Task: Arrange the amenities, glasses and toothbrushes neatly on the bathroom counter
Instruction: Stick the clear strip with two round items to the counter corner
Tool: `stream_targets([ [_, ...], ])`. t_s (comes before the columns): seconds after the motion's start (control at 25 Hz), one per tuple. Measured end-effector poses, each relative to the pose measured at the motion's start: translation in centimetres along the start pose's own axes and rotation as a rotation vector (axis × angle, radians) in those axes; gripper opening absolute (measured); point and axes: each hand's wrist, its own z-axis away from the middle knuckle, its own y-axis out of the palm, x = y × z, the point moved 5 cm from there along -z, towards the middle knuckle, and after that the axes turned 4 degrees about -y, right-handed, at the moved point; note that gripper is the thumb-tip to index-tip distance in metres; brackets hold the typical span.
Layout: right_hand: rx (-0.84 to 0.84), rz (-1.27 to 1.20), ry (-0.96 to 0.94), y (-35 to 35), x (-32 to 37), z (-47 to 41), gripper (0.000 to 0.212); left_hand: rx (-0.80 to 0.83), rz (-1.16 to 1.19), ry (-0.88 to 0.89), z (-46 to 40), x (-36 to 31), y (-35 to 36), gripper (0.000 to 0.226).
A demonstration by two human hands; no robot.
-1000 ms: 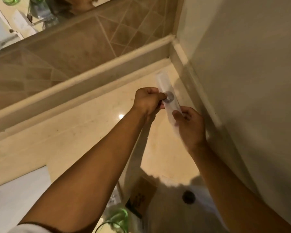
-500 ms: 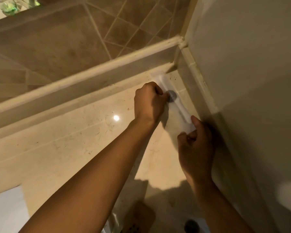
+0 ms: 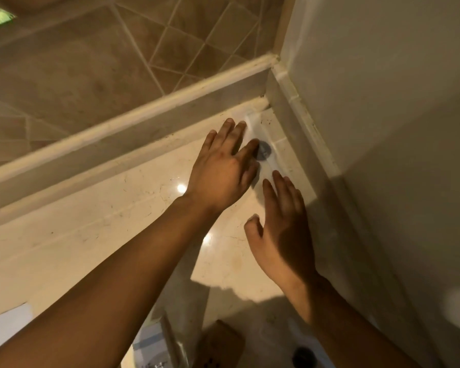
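Both hands, left (image 3: 221, 166) and right (image 3: 282, 221), fingers straight, half-hide a clear flat packet with round dark sticker (image 3: 263, 152) in the beige marble counter's (image 3: 91, 235) far right corner.

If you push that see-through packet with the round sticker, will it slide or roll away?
Probably slide, not roll: the clear packet lies flat on the glossy counter. It looks thin and light, so likely floppy if lifted. The wall ledge beside it should stop it going far.
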Motion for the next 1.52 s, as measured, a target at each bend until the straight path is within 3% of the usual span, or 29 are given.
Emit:
stream_targets([
  [0.2, 0.12, 0.112, 0.054, 1.3, 0.5, 0.0, 0.077, 0.056, -0.054, 0.052, -0.7, -0.1, 0.6, 0.055],
  [0.72, 0.009, 0.09, 0.072, 0.7, -0.6, -0.9, 0.073, 0.017, -0.023, 0.086, -2.0, -1.2, 1.5, 0.057],
  [1.04, 0.043, 0.061, 0.08, 0.3, -0.5, -1.1, 0.07, -0.017, 0.012, 0.061, -1.2, -1.4, 1.8, 0.061],
  [1.32, -0.028, -0.14, 0.016, -3.5, -1.6, 4.1, 0.033, -0.081, 0.15, 0.033, 4.9, -2.5, 0.0, 0.043],
  [1.52, 0.069, 0.027, -0.049, -3.1, -4.4, 13.3, 0.022, -0.023, 0.17, 0.284, 13.5, -8.1, 1.6, 0.035],
])
